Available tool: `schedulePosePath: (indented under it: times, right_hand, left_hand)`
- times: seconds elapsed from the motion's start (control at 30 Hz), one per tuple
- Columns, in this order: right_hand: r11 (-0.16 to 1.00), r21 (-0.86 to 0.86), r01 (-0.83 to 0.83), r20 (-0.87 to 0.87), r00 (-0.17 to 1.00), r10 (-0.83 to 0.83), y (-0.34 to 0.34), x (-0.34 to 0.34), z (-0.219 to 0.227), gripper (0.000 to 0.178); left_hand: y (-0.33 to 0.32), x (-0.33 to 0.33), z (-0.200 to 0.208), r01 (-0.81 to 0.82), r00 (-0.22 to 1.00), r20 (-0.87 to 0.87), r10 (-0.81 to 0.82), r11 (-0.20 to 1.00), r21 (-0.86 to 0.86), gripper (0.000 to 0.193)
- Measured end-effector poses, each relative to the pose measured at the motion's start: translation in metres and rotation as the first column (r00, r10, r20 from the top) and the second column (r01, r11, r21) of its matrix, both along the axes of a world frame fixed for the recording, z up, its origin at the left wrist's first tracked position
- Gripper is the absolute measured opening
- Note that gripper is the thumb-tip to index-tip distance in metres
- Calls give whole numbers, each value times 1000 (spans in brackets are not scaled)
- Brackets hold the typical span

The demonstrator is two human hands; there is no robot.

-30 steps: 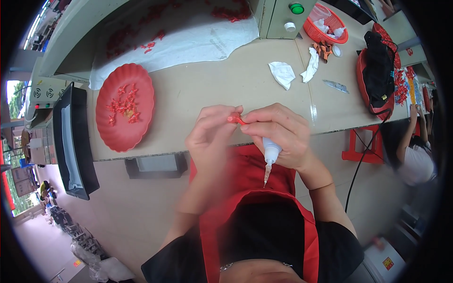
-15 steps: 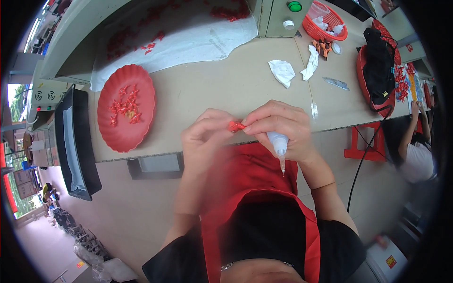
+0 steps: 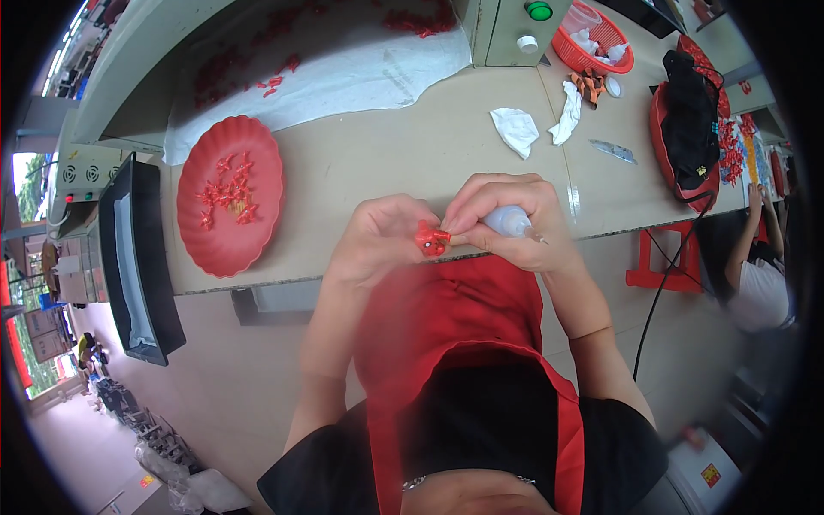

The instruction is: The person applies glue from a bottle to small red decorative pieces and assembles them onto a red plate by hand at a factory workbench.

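Observation:
Both my hands meet over the bench's front edge, above my red apron (image 3: pixel 463 309). My left hand (image 3: pixel 369 245) is closed, fingertips pinching a small glossy red figurine (image 3: pixel 429 240) with a dark-and-white spot like an eye. My right hand (image 3: pixel 554 245) grips a small translucent squeeze bottle (image 3: pixel 508 221) against its palm, the thin needle tip pointing right, away from the figurine. The right thumb and forefinger also pinch at the figurine's right side, near a short tan bit; exactly what they hold there is unclear. To the left, a scalloped red plate (image 3: pixel 193 215) bears several small red pieces (image 3: pixel 232 196).
More red pieces lie on a white cloth (image 3: pixel 360 81) under the hooded machine. White tissues (image 3: pixel 515 131), a blade-like strip (image 3: pixel 613 152), a red basket (image 3: pixel 614 39) and a black bag (image 3: pixel 687 129) stand right. A black tray (image 3: pixel 142 257) hangs left. Another person sits far right.
The figurine has turned so its eye spot faces up. My right hand has rotated, swinging the bottle's needle tip from pointing down toward me to pointing right.

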State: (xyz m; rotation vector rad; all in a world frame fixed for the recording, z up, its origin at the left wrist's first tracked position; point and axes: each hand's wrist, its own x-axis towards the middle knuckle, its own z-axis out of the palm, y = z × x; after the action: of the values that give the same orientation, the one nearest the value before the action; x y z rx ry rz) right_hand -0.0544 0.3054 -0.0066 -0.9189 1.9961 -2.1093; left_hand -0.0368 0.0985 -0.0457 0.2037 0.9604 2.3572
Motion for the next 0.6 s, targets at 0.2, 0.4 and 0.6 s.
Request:
schedulePosePath:
  times: [0.2, 0.4, 0.6]
  right_hand:
    - [999, -48, -19, 221, 975, 29, 0, 1, -2, 13]
    - [997, -73, -28, 287, 957, 48, -1, 0, -4, 12]
    - [998, -56, -20, 401, 915, 41, -2, 0, -5, 10]
  left_hand:
    - [0, -7, -2, 88, 996, -7, -87, 995, 44, 26]
    - [2, -6, -1, 112, 992, 53, -117, 990, 89, 23]
    - [5, -3, -7, 106, 980, 149, -129, 983, 152, 25]
